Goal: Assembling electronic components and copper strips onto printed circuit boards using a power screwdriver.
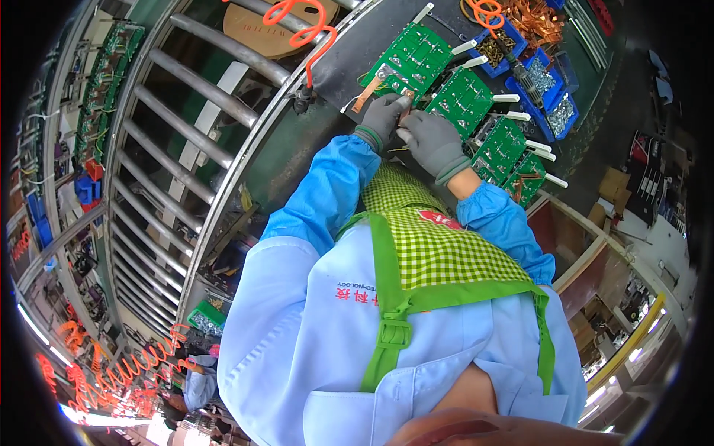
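My left hand (383, 117), in a grey glove, is closed with its fingertips at the lower edge of a green circuit board (418, 56). Beside it my right hand (434, 143), also gloved, is closed with thumb and forefinger pinched together. Between the two hands shows a small copper strip (404, 114), partly covered by the fingers. Another copper strip (367, 94) sticks out from the same board, just left of my left hand. A second green circuit board (462, 102) lies right of my right hand.
More circuit boards (500, 149) with white posts run to the right. Blue bins (561, 117) of screws stand beyond, with a power screwdriver (524, 80) across them and copper pieces (532, 22) behind. At left runs a roller conveyor (195, 91); an orange coiled hose (321, 56) hangs near it.
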The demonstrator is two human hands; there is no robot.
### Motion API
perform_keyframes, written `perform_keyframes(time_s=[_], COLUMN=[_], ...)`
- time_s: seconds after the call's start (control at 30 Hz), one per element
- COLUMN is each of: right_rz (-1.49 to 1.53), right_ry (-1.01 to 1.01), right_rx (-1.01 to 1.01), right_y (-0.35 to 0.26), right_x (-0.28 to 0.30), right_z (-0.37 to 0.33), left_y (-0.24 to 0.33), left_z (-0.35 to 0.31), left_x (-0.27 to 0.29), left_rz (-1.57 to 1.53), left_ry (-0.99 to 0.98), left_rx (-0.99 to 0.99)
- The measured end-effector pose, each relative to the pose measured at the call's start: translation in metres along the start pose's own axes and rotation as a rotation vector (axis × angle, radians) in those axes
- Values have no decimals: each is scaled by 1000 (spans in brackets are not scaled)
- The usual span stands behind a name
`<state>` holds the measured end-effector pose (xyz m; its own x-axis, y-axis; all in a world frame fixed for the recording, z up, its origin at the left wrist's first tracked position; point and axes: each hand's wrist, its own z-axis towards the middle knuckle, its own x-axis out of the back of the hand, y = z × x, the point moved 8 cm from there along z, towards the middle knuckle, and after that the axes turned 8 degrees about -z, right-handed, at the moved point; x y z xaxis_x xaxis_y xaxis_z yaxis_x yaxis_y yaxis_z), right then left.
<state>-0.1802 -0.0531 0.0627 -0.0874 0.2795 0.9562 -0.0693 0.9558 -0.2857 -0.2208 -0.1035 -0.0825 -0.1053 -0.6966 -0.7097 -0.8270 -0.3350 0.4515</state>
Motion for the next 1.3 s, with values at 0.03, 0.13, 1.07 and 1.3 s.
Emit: perform_keyframes(time_s=[0.03,0.13,1.07,1.3], right_rz=[60,124,-125,108], right_ry=[-27,-53,165,378], right_rx=[1,16,-866,-727], right_y=[0,16,547,540], right_x=[-3,21,33,68], right_z=[0,-3,-141,-131], left_y=[11,14,17,15], left_z=[-1,-5,-14,-15], left_x=[-4,-7,11,17], left_rz=[350,256,165,173], left_ry=[-2,55,306,367], left_rx=[-85,68,195,186])
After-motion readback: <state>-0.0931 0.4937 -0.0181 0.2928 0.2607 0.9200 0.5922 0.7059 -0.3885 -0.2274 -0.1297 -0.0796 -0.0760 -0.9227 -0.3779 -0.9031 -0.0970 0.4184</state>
